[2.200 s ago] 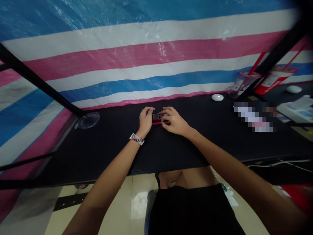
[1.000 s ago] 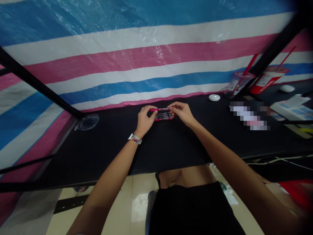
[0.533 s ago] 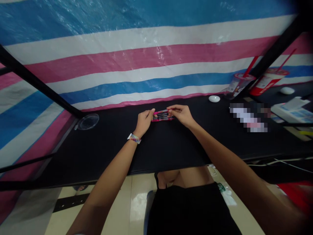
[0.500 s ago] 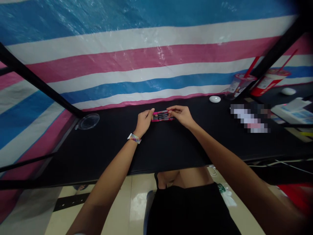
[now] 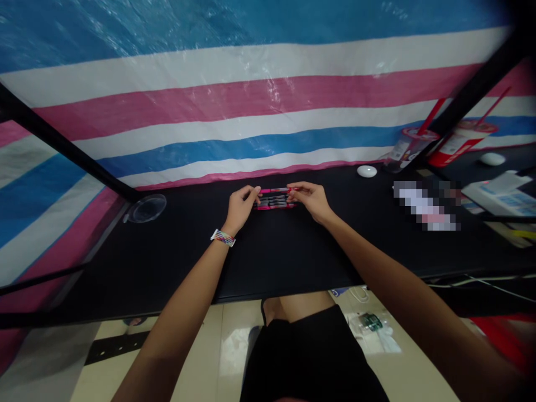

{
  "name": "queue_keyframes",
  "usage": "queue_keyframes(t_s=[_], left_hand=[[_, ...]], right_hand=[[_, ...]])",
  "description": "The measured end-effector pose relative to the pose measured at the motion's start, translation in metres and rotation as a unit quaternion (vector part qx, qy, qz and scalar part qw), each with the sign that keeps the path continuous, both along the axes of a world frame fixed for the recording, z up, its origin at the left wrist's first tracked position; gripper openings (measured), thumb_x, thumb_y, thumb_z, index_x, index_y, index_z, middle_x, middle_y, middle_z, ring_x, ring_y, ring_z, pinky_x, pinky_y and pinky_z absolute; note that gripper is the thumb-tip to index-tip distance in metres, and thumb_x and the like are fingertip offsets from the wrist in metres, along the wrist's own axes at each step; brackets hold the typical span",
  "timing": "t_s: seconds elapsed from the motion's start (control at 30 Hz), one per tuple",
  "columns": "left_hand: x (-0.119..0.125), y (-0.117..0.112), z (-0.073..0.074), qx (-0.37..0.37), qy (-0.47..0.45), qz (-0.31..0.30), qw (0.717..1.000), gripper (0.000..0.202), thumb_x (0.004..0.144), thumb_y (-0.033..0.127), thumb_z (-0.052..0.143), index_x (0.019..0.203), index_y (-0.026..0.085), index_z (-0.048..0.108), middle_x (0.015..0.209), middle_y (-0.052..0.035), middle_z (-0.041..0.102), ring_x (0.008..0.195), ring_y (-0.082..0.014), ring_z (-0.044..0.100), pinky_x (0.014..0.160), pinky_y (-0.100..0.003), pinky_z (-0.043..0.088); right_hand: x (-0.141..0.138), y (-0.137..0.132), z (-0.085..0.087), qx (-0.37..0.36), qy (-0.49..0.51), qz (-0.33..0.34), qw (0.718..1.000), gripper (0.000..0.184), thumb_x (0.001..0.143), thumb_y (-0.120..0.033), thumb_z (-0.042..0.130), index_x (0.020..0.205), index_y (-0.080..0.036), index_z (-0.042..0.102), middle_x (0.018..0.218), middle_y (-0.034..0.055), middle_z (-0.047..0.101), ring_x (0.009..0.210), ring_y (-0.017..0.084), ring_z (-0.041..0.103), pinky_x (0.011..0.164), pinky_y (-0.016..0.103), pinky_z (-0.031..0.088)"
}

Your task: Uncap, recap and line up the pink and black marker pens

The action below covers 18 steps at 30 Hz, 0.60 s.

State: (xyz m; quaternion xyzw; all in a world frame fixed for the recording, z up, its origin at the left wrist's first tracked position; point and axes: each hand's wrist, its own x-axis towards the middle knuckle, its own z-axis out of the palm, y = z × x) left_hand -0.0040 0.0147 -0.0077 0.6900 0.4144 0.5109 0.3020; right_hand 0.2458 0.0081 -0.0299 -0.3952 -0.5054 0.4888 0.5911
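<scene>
Several slim pens (image 5: 275, 203) with pink and dark parts lie side by side on the black table (image 5: 268, 251), crosswise in front of me. One pink pen (image 5: 274, 190) sits a little farther back, apart from the others. My left hand (image 5: 242, 207), with a woven band on the wrist, pinches its left end between thumb and fingers. At the opposite end my right hand (image 5: 312, 201) has its thumb and fingertips closed on the same pen. Its lower fingers come close to the other pens' ends; whether they touch is hidden.
A clear round lid (image 5: 147, 208) lies at the left. Toward the back right are a white oval mouse-like object (image 5: 367, 171) and a clear cup (image 5: 404, 149) with a red straw. A red-and-white cup (image 5: 463, 142) stands beyond a black post. Striped sheeting (image 5: 251, 100) hangs behind the table.
The pink pen at the back has separated from the row of pens, leaving a gap. My left hand has shifted slightly left; the view has moved a little.
</scene>
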Motion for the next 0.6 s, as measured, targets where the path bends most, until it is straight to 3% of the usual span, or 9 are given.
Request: queue_keyframes(t_s=[0.1, 0.23, 0.33, 0.43, 0.53, 0.6], left_hand=[[-0.0004, 0.0001, 0.0002, 0.006, -0.016, -0.003, 1.0, 0.017, 0.097, 0.04, 0.079, 0.098, 0.023, 0.075, 0.081, -0.0002, 0.074, 0.081, -0.0184, 0.072, 0.079, -0.032, 0.055], [-0.0019, 0.0016, -0.0022, -0.01, -0.013, -0.002, 1.0, 0.024, 0.102, 0.042, 0.071, 0.09, 0.022, 0.075, 0.077, -0.0016, 0.074, 0.079, -0.0181, 0.073, 0.081, -0.033, 0.056], [-0.0033, 0.0029, -0.0037, -0.018, -0.034, -0.005, 0.999, 0.02, 0.094, 0.04, 0.082, 0.102, 0.023, 0.076, 0.08, -0.001, 0.075, 0.078, -0.018, 0.072, 0.078, -0.032, 0.057], [-0.0037, 0.0037, -0.0037, -0.031, -0.024, -0.007, 0.999, 0.025, 0.098, 0.045, 0.076, 0.088, 0.022, 0.074, 0.073, -0.0016, 0.073, 0.075, -0.0182, 0.071, 0.076, -0.033, 0.057], [-0.0036, 0.0044, -0.0032, -0.035, -0.062, -0.015, 0.997, 0.022, 0.091, 0.042, 0.085, 0.097, 0.024, 0.074, 0.075, -0.0009, 0.074, 0.073, -0.0175, 0.072, 0.074, -0.032, 0.058], [-0.0041, 0.0049, -0.0032, -0.035, -0.068, -0.012, 0.997, 0.024, 0.091, 0.044, 0.086, 0.091, 0.023, 0.074, 0.072, -0.0006, 0.072, 0.066, -0.0153, 0.068, 0.068, -0.029, 0.055]], right_hand=[[0.0016, 0.0008, 0.0008, -0.008, 0.009, -0.011, 1.0, 0.035, 0.073, -0.042, 0.095, 0.101, -0.022, 0.085, 0.081, 0.0045, 0.08, 0.075, 0.022, 0.077, 0.089, 0.049, 0.067], [0.001, 0.0012, -0.0003, -0.011, 0.021, -0.009, 1.0, 0.035, 0.074, -0.042, 0.095, 0.1, -0.023, 0.085, 0.082, 0.0035, 0.079, 0.075, 0.022, 0.076, 0.089, 0.048, 0.066], [-0.0003, 0.0012, -0.0015, -0.017, 0.026, -0.008, 0.999, 0.035, 0.073, -0.043, 0.095, 0.1, -0.024, 0.085, 0.083, 0.0035, 0.079, 0.076, 0.022, 0.076, 0.089, 0.047, 0.066], [-0.001, 0.0012, -0.0015, -0.022, 0.029, -0.01, 0.999, 0.036, 0.073, -0.044, 0.095, 0.101, -0.024, 0.085, 0.084, 0.0039, 0.079, 0.077, 0.022, 0.076, 0.09, 0.047, 0.066], [-0.0006, 0.0013, -0.0003, -0.025, 0.03, -0.007, 0.999, 0.036, 0.075, -0.044, 0.094, 0.102, -0.024, 0.084, 0.085, 0.0042, 0.079, 0.078, 0.022, 0.076, 0.09, 0.048, 0.066], [0.0002, 0.0014, 0.0008, -0.026, 0.031, -0.008, 0.999, 0.036, 0.075, -0.045, 0.094, 0.102, -0.024, 0.084, 0.085, 0.004, 0.079, 0.077, 0.022, 0.076, 0.09, 0.048, 0.066]])
